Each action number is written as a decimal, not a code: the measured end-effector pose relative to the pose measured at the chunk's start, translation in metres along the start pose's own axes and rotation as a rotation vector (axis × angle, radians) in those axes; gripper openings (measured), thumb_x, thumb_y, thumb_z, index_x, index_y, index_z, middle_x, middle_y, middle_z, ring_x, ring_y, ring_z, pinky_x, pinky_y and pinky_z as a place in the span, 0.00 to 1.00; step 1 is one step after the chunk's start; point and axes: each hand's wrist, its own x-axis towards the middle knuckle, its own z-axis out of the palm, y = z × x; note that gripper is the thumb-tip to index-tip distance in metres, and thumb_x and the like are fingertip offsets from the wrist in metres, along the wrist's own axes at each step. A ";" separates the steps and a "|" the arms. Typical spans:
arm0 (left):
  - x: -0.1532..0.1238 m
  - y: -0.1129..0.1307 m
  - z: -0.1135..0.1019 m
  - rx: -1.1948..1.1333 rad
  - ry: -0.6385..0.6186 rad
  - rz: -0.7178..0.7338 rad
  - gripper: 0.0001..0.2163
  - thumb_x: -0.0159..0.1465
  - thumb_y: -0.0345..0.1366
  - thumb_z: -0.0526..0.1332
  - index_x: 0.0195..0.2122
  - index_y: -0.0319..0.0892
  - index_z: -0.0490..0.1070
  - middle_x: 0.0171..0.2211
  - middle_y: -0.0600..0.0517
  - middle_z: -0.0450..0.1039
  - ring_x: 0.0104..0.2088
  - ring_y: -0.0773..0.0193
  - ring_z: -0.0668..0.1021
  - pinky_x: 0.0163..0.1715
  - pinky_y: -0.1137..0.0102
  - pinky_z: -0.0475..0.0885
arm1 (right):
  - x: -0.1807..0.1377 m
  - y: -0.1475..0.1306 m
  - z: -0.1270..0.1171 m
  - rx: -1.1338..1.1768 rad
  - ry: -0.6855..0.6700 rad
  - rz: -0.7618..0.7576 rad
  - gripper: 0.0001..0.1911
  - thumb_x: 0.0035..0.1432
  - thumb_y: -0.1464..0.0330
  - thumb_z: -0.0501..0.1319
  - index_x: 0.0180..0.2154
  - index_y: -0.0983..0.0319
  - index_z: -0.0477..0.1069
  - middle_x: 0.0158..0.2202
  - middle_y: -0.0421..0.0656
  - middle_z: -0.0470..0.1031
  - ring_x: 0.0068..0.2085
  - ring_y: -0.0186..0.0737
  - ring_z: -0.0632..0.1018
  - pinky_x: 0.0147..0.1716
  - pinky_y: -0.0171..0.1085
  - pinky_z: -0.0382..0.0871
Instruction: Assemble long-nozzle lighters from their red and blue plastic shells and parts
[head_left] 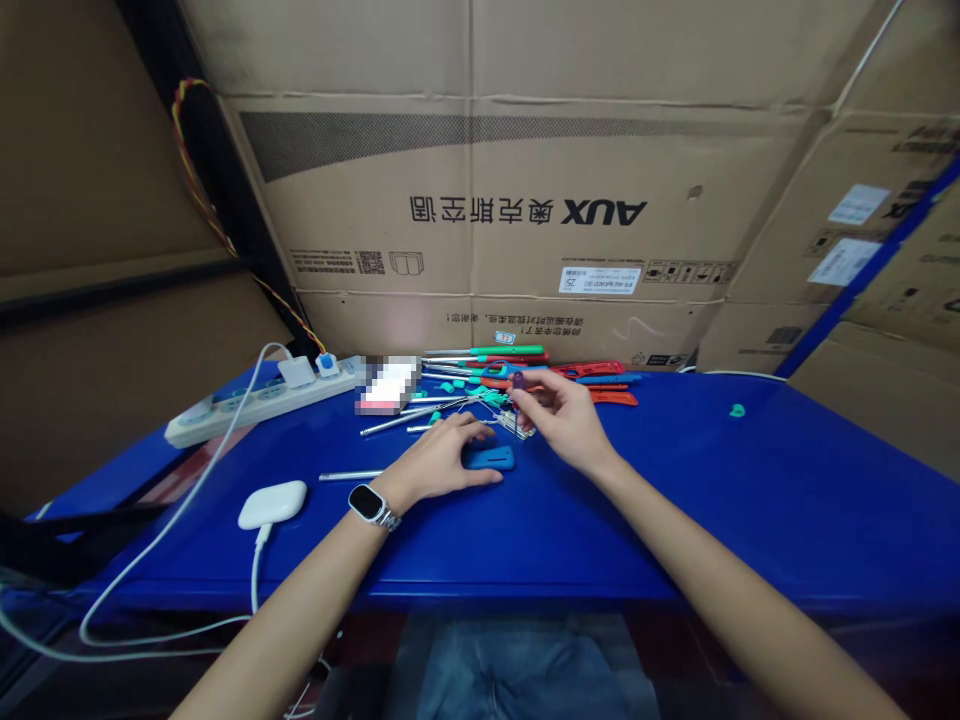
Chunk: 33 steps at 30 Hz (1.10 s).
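Risks first. The right hand holds a small clear piece with a dark purple tip just above the blue case. It is held only at the fingertips, so it could slip and drop into the tool pile behind the case, where it would be hard to find among the thin steel shafts. Those shafts lie loose and crossed; a sweep of either wrist could roll them along the desk or off its near edge. One lone shaft already lies apart, left of the case. The blue case is only pressed down, not gripped, so a sideways push could make it slide on the smooth top.

Grip, right: thumb and forefinger pressed together in a pinch on the small clear piece, other fingers curled loosely beneath. What the piece is exactly is too small to tell.

Grip, left: the left hand lies flat, fingers spread slightly and resting on the left end of the blue case, holding it against the desk; nothing is enclosed. A watch sits on that wrist.

Around the case: white charger puck with its cable well to the left, power strip further left and back, a small green bit far right, alone. A cardboard box stands behind the pile.
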 end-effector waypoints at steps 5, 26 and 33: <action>-0.008 -0.007 -0.014 0.064 -0.027 -0.034 0.23 0.55 0.54 0.68 0.45 0.45 0.75 0.43 0.48 0.72 0.44 0.52 0.74 0.45 0.62 0.69 | -0.001 0.001 -0.031 -0.244 -0.038 0.070 0.15 0.56 0.57 0.64 0.37 0.61 0.72 0.24 0.37 0.72 0.19 0.32 0.69 0.19 0.33 0.62; -0.006 0.017 -0.014 0.165 -0.017 0.190 0.14 0.68 0.46 0.59 0.50 0.45 0.70 0.46 0.47 0.69 0.48 0.54 0.73 0.50 0.59 0.69 | -0.020 0.008 -0.035 -0.821 -0.209 0.079 0.17 0.63 0.54 0.57 0.48 0.56 0.72 0.40 0.41 0.79 0.34 0.40 0.77 0.32 0.36 0.62; 0.024 0.031 -0.020 0.311 0.077 0.312 0.13 0.68 0.42 0.60 0.52 0.46 0.69 0.48 0.47 0.69 0.50 0.52 0.71 0.49 0.58 0.68 | -0.009 0.007 -0.039 -0.384 -0.479 0.075 0.16 0.63 0.55 0.57 0.41 0.61 0.73 0.33 0.41 0.78 0.32 0.38 0.76 0.34 0.36 0.67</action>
